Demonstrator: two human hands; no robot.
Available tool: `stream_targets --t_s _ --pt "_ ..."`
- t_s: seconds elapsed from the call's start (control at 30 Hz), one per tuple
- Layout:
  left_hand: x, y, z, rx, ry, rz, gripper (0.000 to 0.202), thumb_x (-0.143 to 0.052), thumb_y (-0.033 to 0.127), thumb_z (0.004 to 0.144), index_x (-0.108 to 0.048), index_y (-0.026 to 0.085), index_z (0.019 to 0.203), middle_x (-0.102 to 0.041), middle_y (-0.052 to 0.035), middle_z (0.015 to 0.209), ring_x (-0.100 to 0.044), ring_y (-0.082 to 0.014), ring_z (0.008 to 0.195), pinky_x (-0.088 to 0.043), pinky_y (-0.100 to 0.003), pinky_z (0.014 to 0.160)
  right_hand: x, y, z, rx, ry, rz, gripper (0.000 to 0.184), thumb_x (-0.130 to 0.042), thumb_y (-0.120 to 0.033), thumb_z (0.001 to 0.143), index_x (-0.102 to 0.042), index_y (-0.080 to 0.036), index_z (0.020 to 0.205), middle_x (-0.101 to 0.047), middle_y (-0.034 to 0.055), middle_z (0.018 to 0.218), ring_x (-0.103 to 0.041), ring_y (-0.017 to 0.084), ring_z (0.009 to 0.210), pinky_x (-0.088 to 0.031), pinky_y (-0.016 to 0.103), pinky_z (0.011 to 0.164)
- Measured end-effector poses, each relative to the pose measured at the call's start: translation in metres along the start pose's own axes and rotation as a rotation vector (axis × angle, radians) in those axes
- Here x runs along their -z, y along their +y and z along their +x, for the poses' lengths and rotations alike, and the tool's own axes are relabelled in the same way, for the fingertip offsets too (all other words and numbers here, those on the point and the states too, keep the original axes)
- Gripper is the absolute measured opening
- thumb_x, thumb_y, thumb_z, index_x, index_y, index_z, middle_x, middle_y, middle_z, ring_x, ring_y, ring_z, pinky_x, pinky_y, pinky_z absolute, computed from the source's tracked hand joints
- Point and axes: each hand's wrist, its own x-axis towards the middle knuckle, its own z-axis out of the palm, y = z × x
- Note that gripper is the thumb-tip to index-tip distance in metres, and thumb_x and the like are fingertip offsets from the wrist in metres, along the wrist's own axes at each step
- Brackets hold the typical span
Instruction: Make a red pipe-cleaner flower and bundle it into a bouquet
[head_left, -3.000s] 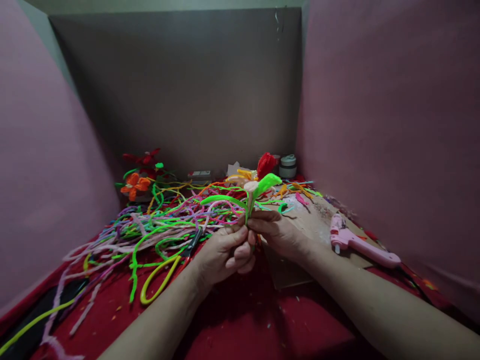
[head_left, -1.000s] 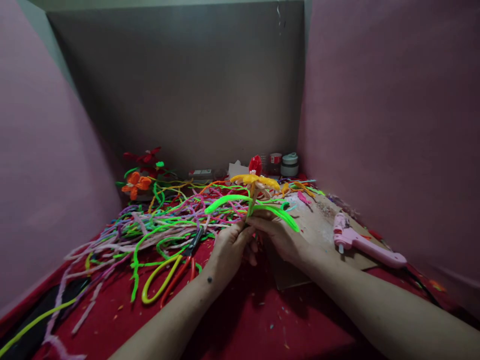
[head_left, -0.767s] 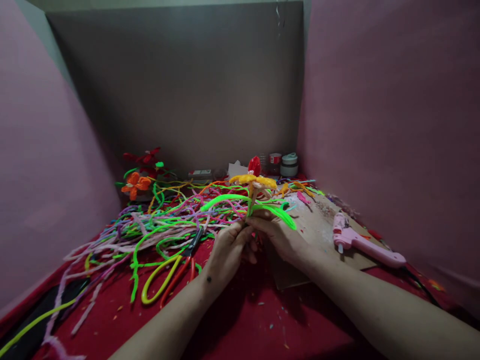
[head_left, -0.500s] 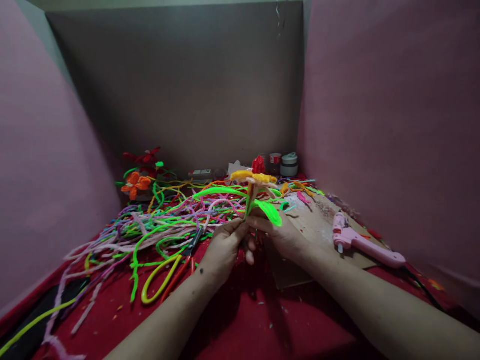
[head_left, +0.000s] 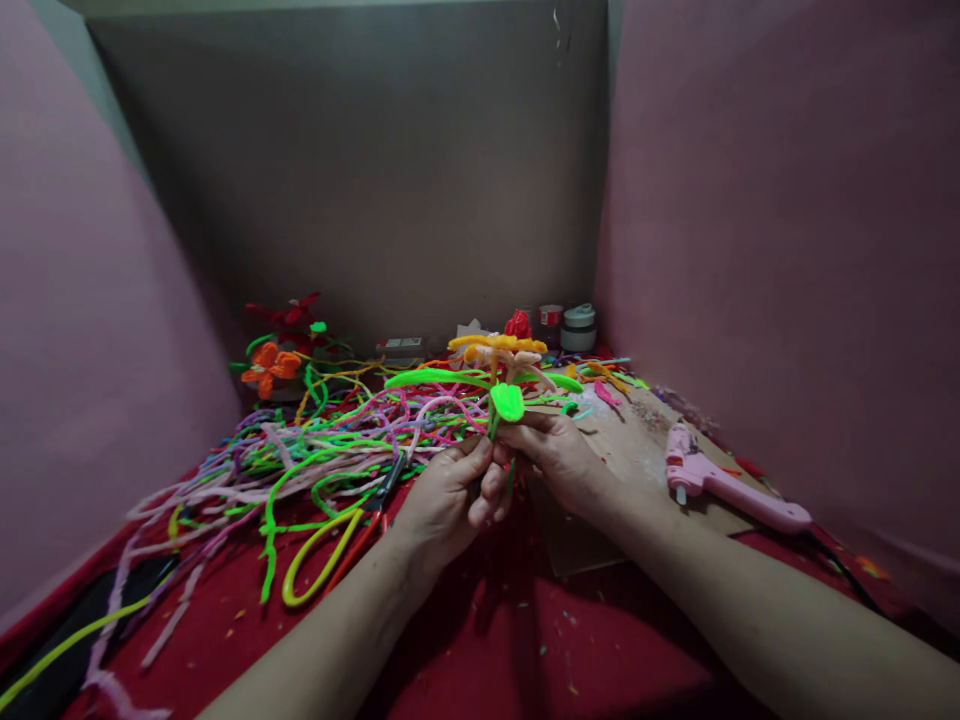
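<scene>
A pipe-cleaner flower point(head_left: 499, 345) with orange and pale pink petals stands upright between my hands, its bright green leaves point(head_left: 508, 402) spreading below the bloom. My left hand point(head_left: 454, 490) is closed, thumb and fingers pinching the green stem. From the other side my right hand point(head_left: 559, 458) is closed as well, its fingertips at the stem just under the front leaf. Part of the stem is hidden by the fingers. Scissors point(head_left: 322, 560) with yellow and red handles lie beside my left wrist, by a heap of loose pipe cleaners point(head_left: 330, 470).
A pink glue gun point(head_left: 735, 490) rests at the right on a cardboard sheet point(head_left: 637, 455). Finished orange flower point(head_left: 270, 370) and red flower point(head_left: 292, 315) stand at back left. A lidded jar point(head_left: 578, 328) is at the back. Pink partitions flank the red cloth point(head_left: 480, 640).
The flower has turned in my fingers, so the green leaf that pointed right now faces me. Its petals have shifted slightly left, and my right hand's fingers have moved a little on the stem.
</scene>
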Motion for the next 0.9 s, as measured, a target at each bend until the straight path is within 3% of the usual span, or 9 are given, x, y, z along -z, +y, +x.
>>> stream_targets --t_s 0.17,0.37,0.57,0.73,0.9 --pt "0.001 0.004 -0.003 0.054 -0.018 -0.052 0.022 -0.053 0.026 0.085 -0.053 0.012 0.068 -0.039 0.0085 0.042 -0.023 0.0003 0.027 -0.037 -0.016 0.039 0.006 0.010 0.001 -0.075 -0.032 0.108 0.016 -0.066 -0.030 0.072 -0.065 -0.014 0.075 -0.058 -0.0002 0.064 -0.045 0.009 0.052 -0.034 0.021 0.047" --pt "0.003 0.007 -0.005 0.112 -0.135 -0.105 0.027 -0.042 0.024 0.090 -0.056 0.010 0.071 -0.038 0.0079 0.041 -0.019 0.0007 0.026 -0.031 -0.013 0.035 0.012 0.012 0.001 -0.166 -0.249 0.252 0.015 -0.063 -0.029 0.072 -0.065 -0.014 0.072 -0.060 0.0011 0.064 -0.048 0.009 0.054 -0.032 0.020 0.047" --pt "0.007 0.002 -0.002 0.031 -0.192 -0.021 0.027 -0.043 0.027 0.089 -0.058 0.011 0.074 -0.043 0.0054 0.040 -0.030 -0.0030 0.027 -0.037 -0.019 0.038 0.008 0.006 -0.001 -0.161 -0.172 0.235 0.011 -0.066 -0.025 0.069 -0.063 -0.014 0.069 -0.058 -0.0013 0.063 -0.050 0.009 0.055 -0.037 0.021 0.051" --pt "0.006 0.004 0.000 0.017 -0.080 0.137 0.024 -0.049 0.031 0.085 -0.059 0.011 0.077 -0.053 0.0005 0.052 -0.045 -0.0068 0.036 -0.036 -0.019 0.040 0.002 0.001 -0.004 -0.102 -0.178 0.155 0.017 -0.061 -0.030 0.074 -0.058 -0.017 0.063 -0.056 -0.0018 0.053 -0.052 0.013 0.049 -0.041 0.025 0.050" --pt "-0.002 0.006 -0.002 -0.116 0.097 0.474 0.024 -0.055 0.035 0.081 -0.058 0.012 0.076 -0.055 0.0001 0.059 -0.050 -0.0082 0.049 -0.039 -0.020 0.050 -0.005 -0.007 -0.007 -0.023 -0.062 -0.009 0.020 -0.060 -0.033 0.074 -0.061 -0.018 0.061 -0.053 -0.0030 0.050 -0.049 0.012 0.050 -0.041 0.026 0.055"
